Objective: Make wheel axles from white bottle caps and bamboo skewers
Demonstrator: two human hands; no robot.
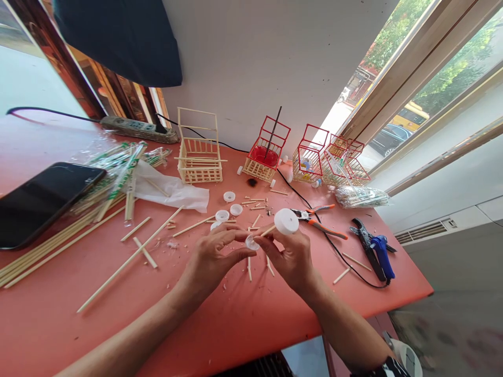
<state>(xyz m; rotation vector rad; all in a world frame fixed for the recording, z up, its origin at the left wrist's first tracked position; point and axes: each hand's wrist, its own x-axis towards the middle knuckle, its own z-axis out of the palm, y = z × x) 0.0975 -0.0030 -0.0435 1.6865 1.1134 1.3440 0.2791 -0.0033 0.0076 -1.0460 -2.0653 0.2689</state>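
Both my hands meet above the red table (243, 319). My right hand (288, 254) pinches a short wooden stick (268, 230) that has a white bottle cap (286, 221) on its far end. My left hand (214, 256) pinches a second white cap (251, 243) at the stick's near end, fingers closed round it. Three loose white caps (229, 197) lie just beyond my hands, among short stick offcuts (255, 201).
Behind stand a plain stick cart (198, 152) and several red-framed carts (267, 152). Pliers (320, 220) and a blue glue gun (379, 254) lie right. Long sticks (129, 256), wrapped chopsticks (113, 173), a phone (39, 201) and a power strip (137, 128) lie left.
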